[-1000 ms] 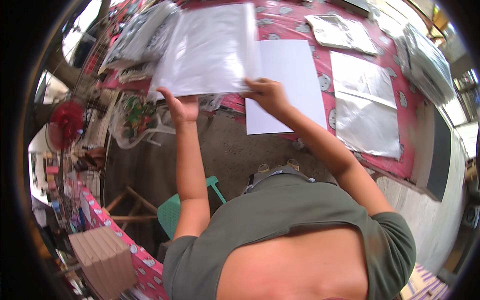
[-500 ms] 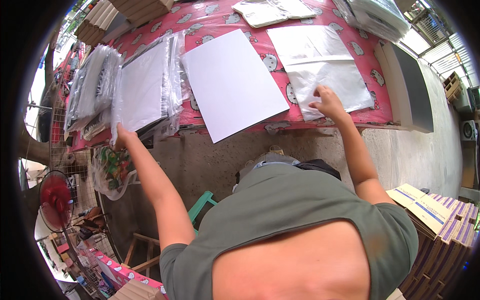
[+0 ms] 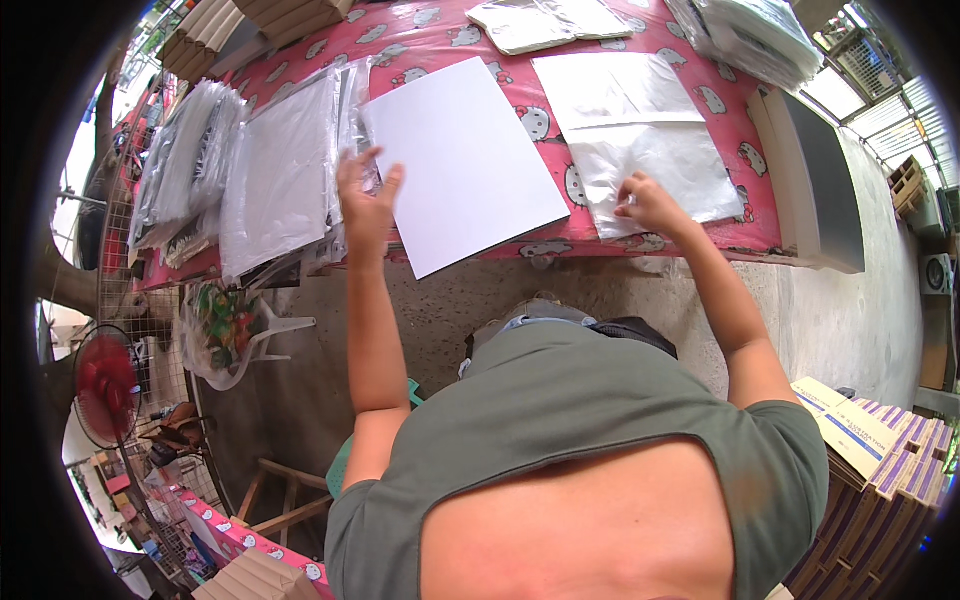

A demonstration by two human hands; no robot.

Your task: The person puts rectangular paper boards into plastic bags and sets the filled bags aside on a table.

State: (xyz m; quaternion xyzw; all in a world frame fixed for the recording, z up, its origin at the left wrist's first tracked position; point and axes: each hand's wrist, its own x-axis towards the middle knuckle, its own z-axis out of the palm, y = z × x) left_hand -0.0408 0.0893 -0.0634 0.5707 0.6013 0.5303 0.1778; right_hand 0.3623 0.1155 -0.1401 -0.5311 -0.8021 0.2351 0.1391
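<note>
My left hand [image 3: 368, 205] hovers empty with fingers apart at the left edge of a stack of white boards [image 3: 480, 165], which lies slanted on the table. To its left is a pile of clear plastic sleeves with boards inside [image 3: 280, 170]. My right hand [image 3: 655, 207] is over a stack of empty clear plastic sleeves [image 3: 650, 145]. Its thumb and fingers are drawn together in a pinch at the top sleeve, near the stack's lower edge. How much plastic lies between the fingertips is hard to see.
A pink patterned cloth [image 3: 545, 95] covers the table. More sleeved packs [image 3: 190, 165] lie at far left. A tall stack of dark-topped boards [image 3: 810, 180] is at the right edge. Folded plastic [image 3: 545, 22] sits at the back. Cartons [image 3: 880, 460] stand lower right, a red fan [image 3: 107, 385] at left.
My left hand has let go of the sleeved pack at left and moved right to the white boards. The right hand's fingers have drawn together over the empty sleeves.
</note>
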